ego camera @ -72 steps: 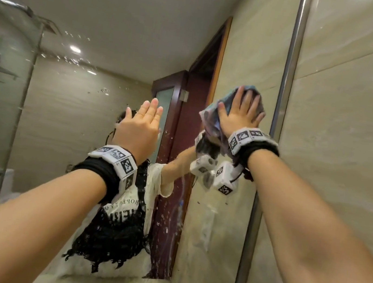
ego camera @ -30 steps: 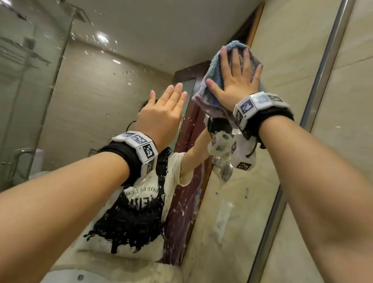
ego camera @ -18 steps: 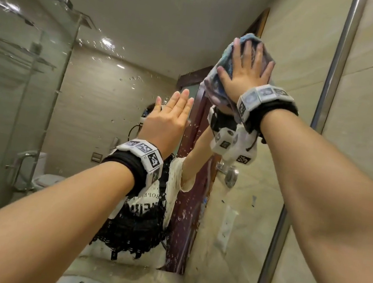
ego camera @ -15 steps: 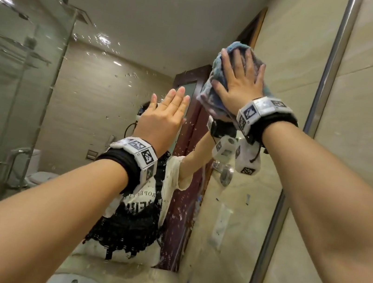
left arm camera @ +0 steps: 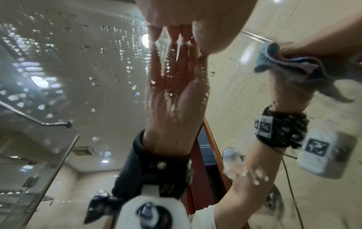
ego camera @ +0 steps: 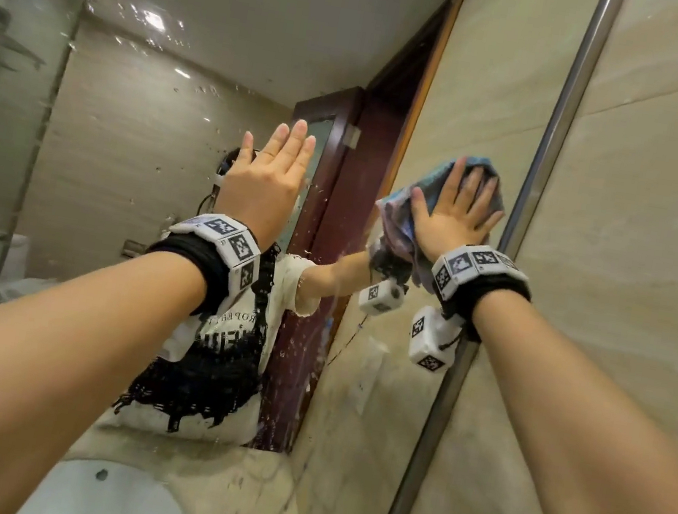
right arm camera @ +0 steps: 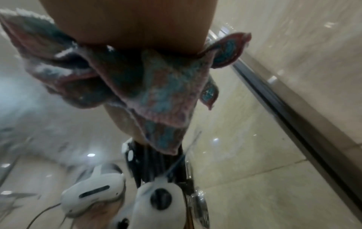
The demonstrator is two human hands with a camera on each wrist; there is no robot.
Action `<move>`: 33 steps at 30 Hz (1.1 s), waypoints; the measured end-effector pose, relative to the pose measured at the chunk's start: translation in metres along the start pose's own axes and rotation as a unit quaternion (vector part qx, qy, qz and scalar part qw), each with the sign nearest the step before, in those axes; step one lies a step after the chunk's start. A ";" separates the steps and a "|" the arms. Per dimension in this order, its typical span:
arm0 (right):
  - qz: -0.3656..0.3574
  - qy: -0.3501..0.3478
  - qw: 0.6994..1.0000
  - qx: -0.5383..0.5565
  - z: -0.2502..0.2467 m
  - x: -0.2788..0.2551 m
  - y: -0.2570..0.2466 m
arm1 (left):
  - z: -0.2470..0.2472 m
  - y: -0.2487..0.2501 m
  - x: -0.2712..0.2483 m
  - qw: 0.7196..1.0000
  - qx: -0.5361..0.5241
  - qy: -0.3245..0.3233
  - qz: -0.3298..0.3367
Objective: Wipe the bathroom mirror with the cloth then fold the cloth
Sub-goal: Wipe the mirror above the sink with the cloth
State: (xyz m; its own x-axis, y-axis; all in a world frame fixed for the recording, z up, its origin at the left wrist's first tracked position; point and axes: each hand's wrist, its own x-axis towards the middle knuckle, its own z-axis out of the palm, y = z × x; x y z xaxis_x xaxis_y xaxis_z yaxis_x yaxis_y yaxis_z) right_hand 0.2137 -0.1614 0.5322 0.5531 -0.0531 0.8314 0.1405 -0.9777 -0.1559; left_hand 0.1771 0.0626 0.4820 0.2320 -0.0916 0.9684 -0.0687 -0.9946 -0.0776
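The bathroom mirror [ego camera: 130,188] fills the left and middle of the head view, with water drops on it. A crumpled blue-and-pink cloth [ego camera: 401,217] lies against the glass by the mirror's right edge. My right hand [ego camera: 454,217] presses it flat there, fingers straight and spread. In the right wrist view the cloth [right arm camera: 156,86] bunches out from under my palm. My left hand [ego camera: 267,179] is held flat near the glass, left of the cloth, holding nothing. Its fingertips [left arm camera: 176,33] meet their reflection in the left wrist view, where the cloth [left arm camera: 284,65] shows at the right.
A metal frame strip [ego camera: 533,198] bounds the mirror on the right, with a beige tiled wall [ego camera: 640,304] beyond it. A white sink basin [ego camera: 103,499] sits below on a marble counter. The reflection shows a glass shower screen and a dark wooden door.
My right hand has slid the cloth down the glass and a little right, toward the metal frame. My left hand stays flat near the mirror.
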 end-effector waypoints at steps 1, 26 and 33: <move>-0.011 0.000 1.000 -0.005 -0.001 0.000 -0.004 | -0.002 -0.001 0.000 1.000 -0.001 -0.007 -0.001; -0.099 -0.073 0.988 -0.093 0.005 -0.038 0.044 | -0.008 -0.006 -0.059 0.999 0.001 -0.032 0.019; -0.234 -0.044 0.966 -0.099 -0.001 -0.023 -0.045 | -0.003 -0.002 -0.060 1.000 0.014 -0.022 0.004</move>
State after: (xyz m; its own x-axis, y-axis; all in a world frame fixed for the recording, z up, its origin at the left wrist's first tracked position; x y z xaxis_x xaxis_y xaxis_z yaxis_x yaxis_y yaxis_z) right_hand 0.1940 -0.1166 0.5210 0.5358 0.4123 0.7368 0.2364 -0.9110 0.3378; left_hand 0.1600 0.0707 0.4250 0.2742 -0.1007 0.9564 -0.0442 -0.9948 -0.0920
